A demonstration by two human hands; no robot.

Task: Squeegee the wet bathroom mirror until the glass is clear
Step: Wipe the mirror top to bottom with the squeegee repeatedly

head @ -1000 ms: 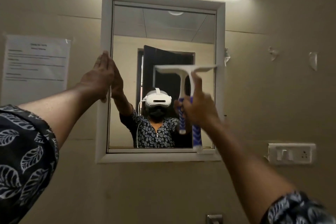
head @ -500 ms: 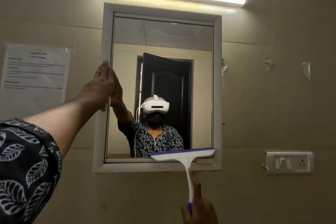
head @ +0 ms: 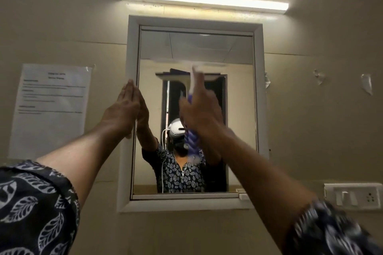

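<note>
Gripping: squeegee (head: 192, 143) by its purple-striped handle, in right hand (head: 202, 112), fingers curled round it, forefinger laid straight up the white neck.
Squeegee place: raised in front of the upper middle of the glass (head: 238, 109), blade uppermost, near the reflected ceiling line.
Bracing: left hand (head: 124, 109) flat, fingers straight and pressed together, palm against the left side of the frame (head: 259, 109), right at the edge of the glass.
Frame: white, rectangular, fixed to a beige wall, holding the glass inside it.
In the glass: reflection of a person in a white headset and dark leaf-print top, both arms raised, with a dark door behind and ceiling panels above.
Above: long tube light (head: 203, 2), lit.
To the left: printed sheet (head: 51, 105) stuck to the wall, text too small to read.
To the right: tape scraps (head: 365, 86) on the wall. Lower down, white switch plate (head: 352, 194) holding switches and a socket.
Sleeves: dark leaf print, left sleeve (head: 35, 209) at bottom left, right sleeve (head: 327, 230) at bottom right, both cut off by the picture's edge.
Hard to make out: blade smeared by motion blur into a pale streak. Cannot tell whether touching the glass, nor whether the glass is wet. Right thumb hidden. Lower end of handle merging with its own reflection.
</note>
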